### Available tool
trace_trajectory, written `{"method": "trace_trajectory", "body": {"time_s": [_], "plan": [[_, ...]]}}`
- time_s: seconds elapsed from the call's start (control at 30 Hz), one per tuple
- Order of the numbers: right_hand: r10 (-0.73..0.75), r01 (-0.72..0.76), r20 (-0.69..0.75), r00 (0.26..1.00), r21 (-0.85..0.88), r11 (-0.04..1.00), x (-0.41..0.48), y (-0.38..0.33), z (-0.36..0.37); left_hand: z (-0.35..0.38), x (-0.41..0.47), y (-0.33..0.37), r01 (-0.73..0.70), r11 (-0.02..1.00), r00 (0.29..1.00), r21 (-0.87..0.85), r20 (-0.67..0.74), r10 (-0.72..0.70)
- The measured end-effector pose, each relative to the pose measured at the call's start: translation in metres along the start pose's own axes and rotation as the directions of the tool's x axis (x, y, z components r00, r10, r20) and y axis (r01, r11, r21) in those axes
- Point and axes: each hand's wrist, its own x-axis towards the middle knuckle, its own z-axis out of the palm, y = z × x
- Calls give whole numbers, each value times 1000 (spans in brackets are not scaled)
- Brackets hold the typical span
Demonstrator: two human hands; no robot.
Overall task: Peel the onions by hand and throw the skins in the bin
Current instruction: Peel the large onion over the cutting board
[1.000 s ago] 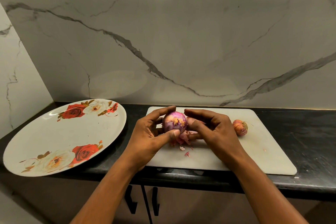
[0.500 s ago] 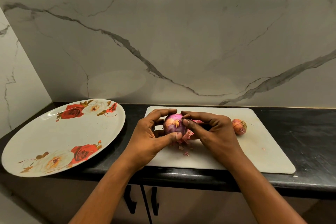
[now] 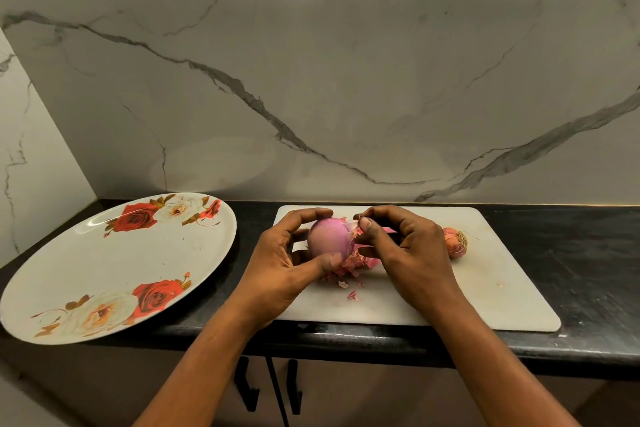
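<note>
**Gripping a part-peeled onion over the board**

Curling round a pink-purple round onion [image 3: 327, 239], the left hand [image 3: 277, 267] is holding it just above the board. Its fingers are wrapping the far side and its thumb is pressing against the near lower side. The right hand [image 3: 408, 253] is working at the onion's right end, its thumb and forefinger closing tightly on a pale papery strip of skin [image 3: 356, 222] that is lifting off there. Its other fingers are lying loosely bent behind. The face of the onion turned toward the camera is showing smooth and glossy.

Directly beneath the two hands, pink torn skin scraps [image 3: 349, 263] are lying in a small heap, with a few loose flakes scattered a little nearer the front edge. All of this is sitting on a white rectangular plastic cutting board [image 3: 491, 298]. To the right of the right hand, a small reddish unpeeled onion [image 3: 455, 242] with a tuft of dry roots is resting on the board, apart from the heap.

The board is lying on a black stone countertop [image 3: 588, 270]. To the left, a large round white plate printed with red and cream roses [image 3: 121, 270] is overhanging the counter's near edge. A grey-veined white marble wall [image 3: 346, 80] is rising behind, and two black cabinet handles [image 3: 247, 388] are showing below the counter.
</note>
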Motion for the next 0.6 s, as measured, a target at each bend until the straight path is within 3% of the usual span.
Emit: {"method": "trace_trajectory", "body": {"time_s": [0.23,0.37,0.6], "plan": [[149,-130,-95,984,181,975,2,-9,-5,-1,-2,1,11,995,999,-99,-49,-16],[59,-59,-1,998,-2,998,-2,-8,-1,-1,-1,1,-16,998,999,-60,-33,14],[3,-4,51,999,20,1000,-4,-8,-2,2,0,1,-55,997,995,49,-78,58]]}}
